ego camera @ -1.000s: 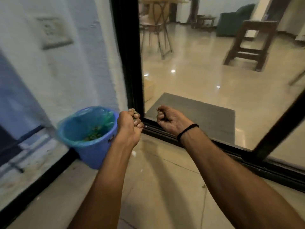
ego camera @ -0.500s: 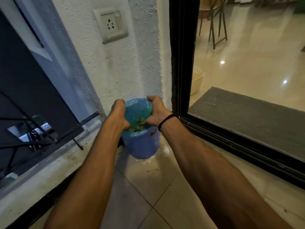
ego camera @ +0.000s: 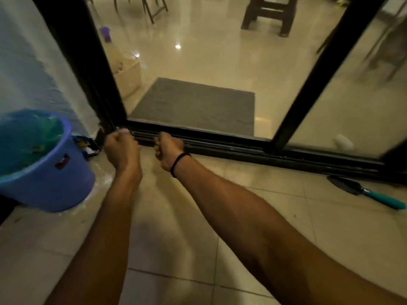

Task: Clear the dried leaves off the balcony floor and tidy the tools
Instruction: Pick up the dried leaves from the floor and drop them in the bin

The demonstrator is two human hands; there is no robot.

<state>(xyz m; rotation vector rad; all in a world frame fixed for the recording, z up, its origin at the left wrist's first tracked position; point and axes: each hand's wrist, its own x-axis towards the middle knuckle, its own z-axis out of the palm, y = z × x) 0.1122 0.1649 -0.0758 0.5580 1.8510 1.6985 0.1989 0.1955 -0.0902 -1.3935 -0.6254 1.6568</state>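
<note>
At the door track's (ego camera: pixel 220 146) left end my left hand (ego camera: pixel 123 148) and right hand (ego camera: pixel 168 148) sit clenched, contents unclear; anything I drop here could lodge in its grooves.

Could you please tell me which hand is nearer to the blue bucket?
Left. The left hand is just right of the bucket; the right hand lies farther right, beyond the left one.

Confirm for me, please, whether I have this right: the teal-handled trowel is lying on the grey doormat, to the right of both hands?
Not quite. The teal-handled trowel is to the right of the left hand and right hand, but it lies on the balcony floor tiles beside the black door track, not on the grey doormat beyond it. The head view shows this.
</note>
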